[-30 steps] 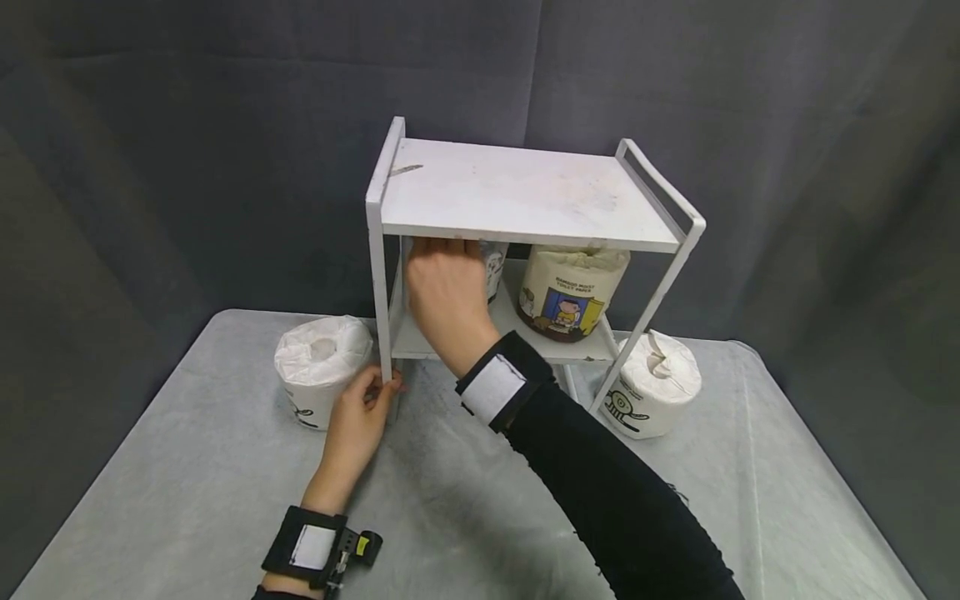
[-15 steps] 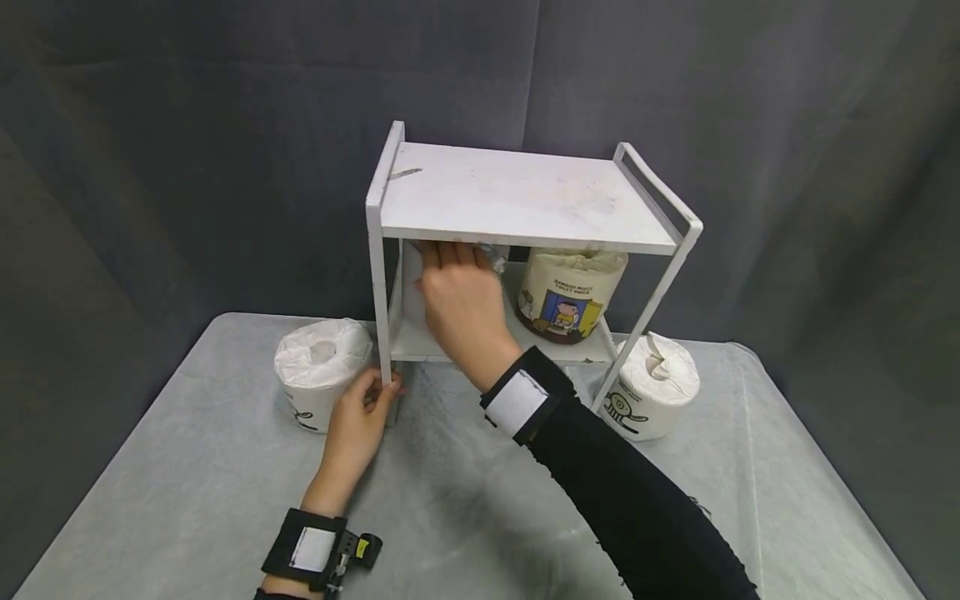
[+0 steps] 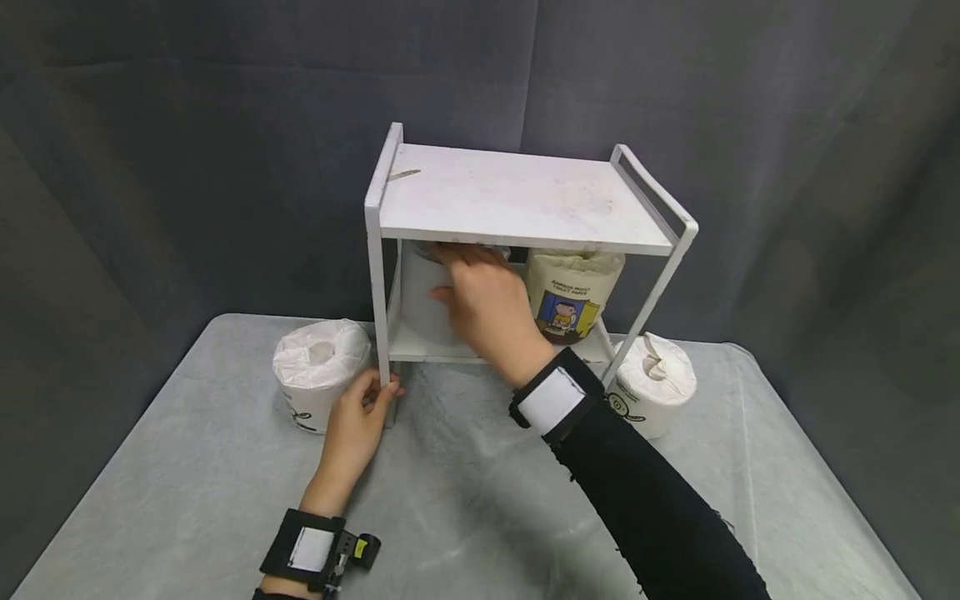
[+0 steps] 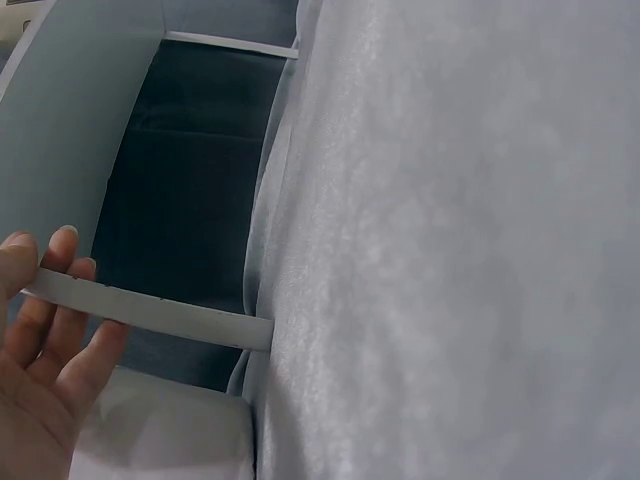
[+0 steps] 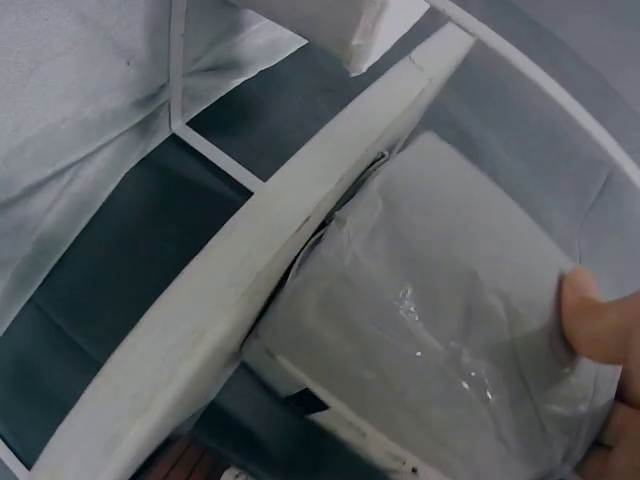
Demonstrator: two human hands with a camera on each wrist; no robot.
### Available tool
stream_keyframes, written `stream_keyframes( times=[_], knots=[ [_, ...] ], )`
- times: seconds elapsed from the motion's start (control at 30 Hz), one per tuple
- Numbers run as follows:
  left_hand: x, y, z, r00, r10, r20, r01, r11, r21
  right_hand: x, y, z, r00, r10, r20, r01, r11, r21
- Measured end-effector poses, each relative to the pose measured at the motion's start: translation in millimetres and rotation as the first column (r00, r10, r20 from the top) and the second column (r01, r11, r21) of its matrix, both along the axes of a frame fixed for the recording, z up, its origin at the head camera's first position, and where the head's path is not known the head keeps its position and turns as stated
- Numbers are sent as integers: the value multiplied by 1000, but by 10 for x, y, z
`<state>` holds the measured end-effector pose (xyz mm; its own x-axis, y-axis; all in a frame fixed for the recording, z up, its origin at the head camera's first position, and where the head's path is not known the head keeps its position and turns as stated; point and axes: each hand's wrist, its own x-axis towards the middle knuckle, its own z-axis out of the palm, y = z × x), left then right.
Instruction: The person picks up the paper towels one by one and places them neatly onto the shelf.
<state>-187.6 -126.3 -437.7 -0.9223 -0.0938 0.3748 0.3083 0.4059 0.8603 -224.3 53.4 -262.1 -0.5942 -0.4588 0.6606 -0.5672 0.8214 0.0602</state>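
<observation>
A white two-tier shelf rack (image 3: 510,196) stands on the table. My left hand (image 3: 356,429) pinches its front left leg (image 4: 150,310) between thumb and fingers. Between the two tiers, my right hand (image 3: 491,308) grips a white, plastic-wrapped toilet paper roll (image 5: 430,310). The thumb lies against its side in the right wrist view; most of the roll is behind the hand or under the top board in the head view. To its right on the lower tier stands a cream toilet paper roll (image 3: 573,292) with a cartoon print.
One white wrapped toilet paper roll (image 3: 318,367) stands on the table beside the left hand. Another white roll (image 3: 654,383) stands right of the rack, partly behind its front right leg. The top board (image 5: 260,230) hangs close over the held roll. Dark cloth (image 3: 225,167) lies behind.
My right hand has shifted right and turned inside the rack, so the roll's printed side has gone out of sight. The left hand stays on the leg.
</observation>
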Motion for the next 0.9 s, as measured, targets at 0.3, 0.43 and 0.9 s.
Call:
stream_keyframes(
  times=[0.3,0.43,0.9],
  knots=[
    [-9,0,-10,1000,-16,-12,16,1000,15,-36,177,58,985,112,129,-111,994,-12],
    [-9,2,-5,1000,-16,-6,16,1000,15,-33,200,61,987,105,122,-108,994,11],
    [-20,-2,-4,1000,-11,-24,11,1000,6,54,6,111,996,-57,70,51,996,79]
  ],
)
